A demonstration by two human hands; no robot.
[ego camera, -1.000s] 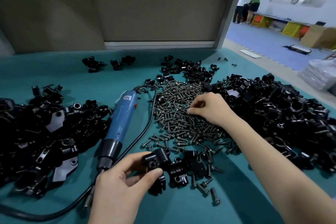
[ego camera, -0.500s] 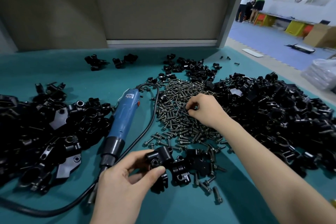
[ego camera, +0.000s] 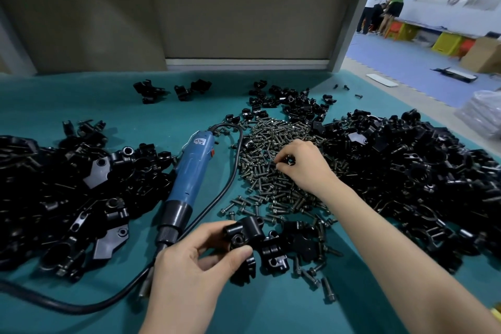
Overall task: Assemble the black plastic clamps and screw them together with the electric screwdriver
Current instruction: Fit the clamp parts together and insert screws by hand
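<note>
Teal cloth covers the bench [ego camera: 189, 116], and nearly all of it is buried: a broad heap of black plastic parts [ego camera: 423, 176] on my right, a second heap [ego camera: 62, 198] on my left, and between them a spread of dark metal screws [ego camera: 271, 160]. The blue electric screwdriver [ego camera: 191, 171] lies flat beside the left heap, nose toward me, its black cord [ego camera: 233, 168] looping round behind it; nobody is holding it.

Nearest me, my left hand [ego camera: 189, 274] has its grip closed on a black clamp [ego camera: 245, 233], thumb and fingers pinching the piece just above the cloth, with more clamp pieces [ego camera: 276, 255] touching it on the right. My right hand [ego camera: 303, 165] is out on the screw pile, fingertips curled and pinched together on something small and dark, probably one screw, though I can't tell for certain.

To do this step well, I reckon I should lift out a single screw by its head, not a clump, and keep the clamp's round hole turned upward so the screw drops in straight. Only then is the driver worth reaching for.
</note>
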